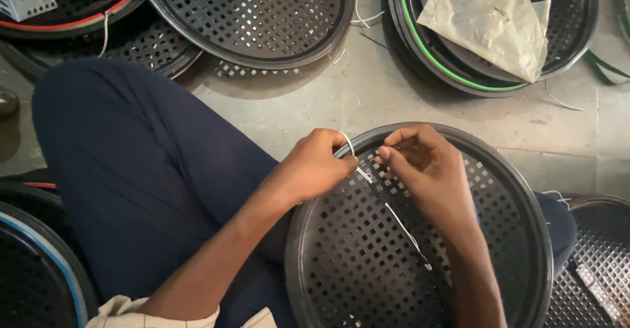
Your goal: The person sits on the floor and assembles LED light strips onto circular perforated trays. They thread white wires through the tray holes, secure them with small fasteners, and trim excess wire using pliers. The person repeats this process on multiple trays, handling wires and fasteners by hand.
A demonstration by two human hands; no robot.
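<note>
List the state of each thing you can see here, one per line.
Left hand: pinching the white strip.
Right hand: fingers curled over the strip.
White strip: lying across the mesh.
Black mesh tray: tilted on the lap.
Plastic bag: crumpled on stacked trays.

It looks like a small floor-level workshop. Stacks of black perforated trays [256, 13] ring a bare concrete floor [328, 98] across the frame's top.

tray [499, 249] on lap | bag [489, 22] in far-right tray [577, 45]
</note>
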